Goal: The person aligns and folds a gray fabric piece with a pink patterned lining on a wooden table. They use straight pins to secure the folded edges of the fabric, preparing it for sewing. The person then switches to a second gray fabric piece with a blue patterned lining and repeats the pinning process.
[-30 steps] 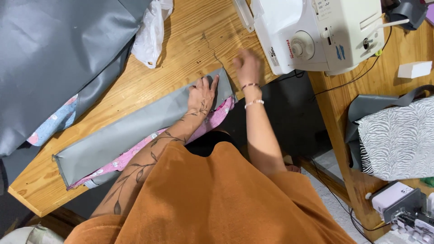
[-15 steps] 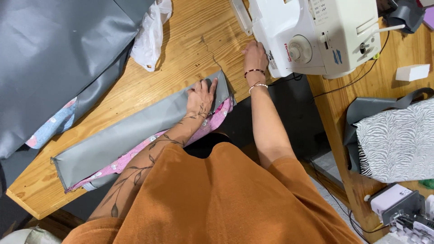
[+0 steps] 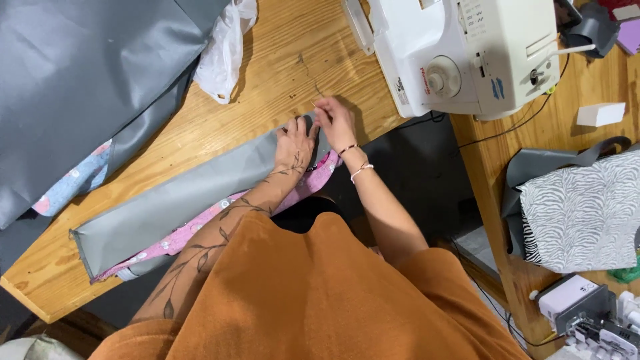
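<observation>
A white sewing machine (image 3: 467,53) stands on the wooden table (image 3: 280,80) and serves here as the landmark. To its left lies a crumpled white plastic bag (image 3: 223,50), and further left a large sheet of grey material (image 3: 80,87) covers the table. Right of the machine, a small white block (image 3: 601,114) rests on a second wooden surface. Below and right of the machine sits a zebra-patterned bag (image 3: 587,210) with grey straps, and lower still a small white device (image 3: 567,300).
</observation>
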